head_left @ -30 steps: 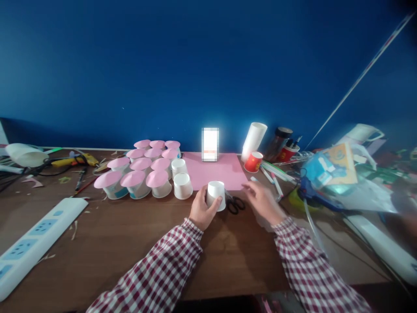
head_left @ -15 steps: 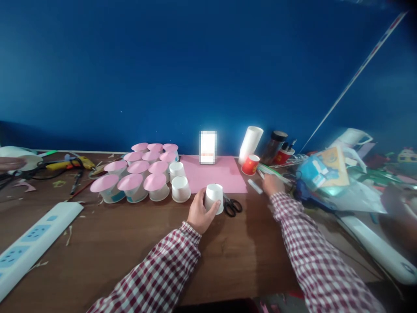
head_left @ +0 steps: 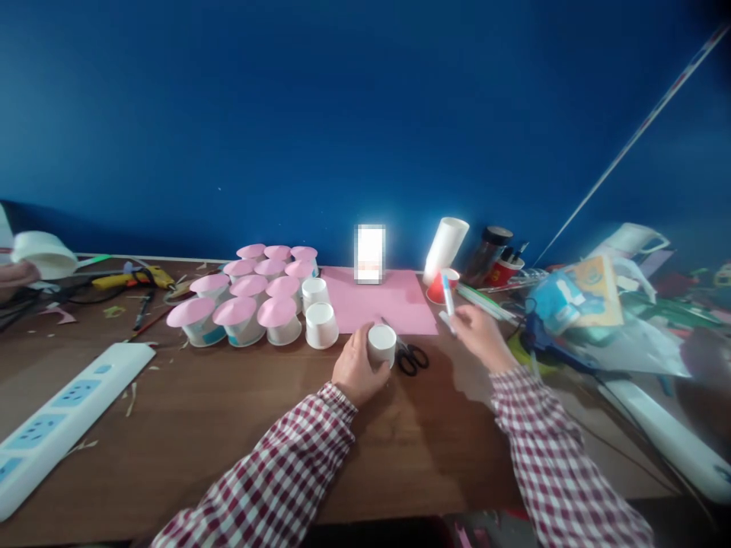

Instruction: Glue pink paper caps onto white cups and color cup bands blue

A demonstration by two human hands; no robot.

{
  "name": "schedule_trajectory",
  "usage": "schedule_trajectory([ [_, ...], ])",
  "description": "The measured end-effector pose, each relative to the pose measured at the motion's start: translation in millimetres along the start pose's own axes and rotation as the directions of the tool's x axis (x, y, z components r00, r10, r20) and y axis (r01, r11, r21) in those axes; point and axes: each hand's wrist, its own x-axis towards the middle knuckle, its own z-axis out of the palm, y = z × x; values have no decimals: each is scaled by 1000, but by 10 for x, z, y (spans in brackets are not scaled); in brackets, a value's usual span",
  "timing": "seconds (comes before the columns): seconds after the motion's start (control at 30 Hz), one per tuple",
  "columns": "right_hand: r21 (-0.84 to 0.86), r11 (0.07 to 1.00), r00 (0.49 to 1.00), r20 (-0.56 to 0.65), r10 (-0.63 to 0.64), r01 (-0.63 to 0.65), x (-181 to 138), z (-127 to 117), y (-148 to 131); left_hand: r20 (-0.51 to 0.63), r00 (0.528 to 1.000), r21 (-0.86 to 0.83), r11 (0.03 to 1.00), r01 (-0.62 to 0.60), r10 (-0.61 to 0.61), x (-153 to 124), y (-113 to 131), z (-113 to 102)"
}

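My left hand grips a white paper cup that is bottom up, its base tilted towards me. Pinched in my right hand is a slim white-and-blue tube, pen-like, standing nearly upright in front of a red paper cup. Black-handled scissors lie just right of the held cup, partly hidden by it. To the left, two bare upside-down white cups stand beside several cups topped with pink paper discs.
Behind the hands lie pink paper sheets. A tilted white roll and a dark-lidded jar stand at the back right. A power strip is at left, a blue glue gun at right. Another person's hand holds a white cup.
My right hand has lifted the slim tube from the table and drawn it towards me. The cup in my left hand has tipped towards me. At far left, the other person's cup has turned.
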Motion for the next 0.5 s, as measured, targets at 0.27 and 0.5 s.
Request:
schedule_trajectory([
  [0.27, 507, 855, 979, 92, -179, 108, -344, 348, -716, -224, 972, -67, 994, -87, 70, -10, 45, -75],
  [0.5, 500, 847, 950, 135, -283, 181, -779, 383, -762, -194, 978, -567, 822, -49, -76, 61, 252, -288],
])
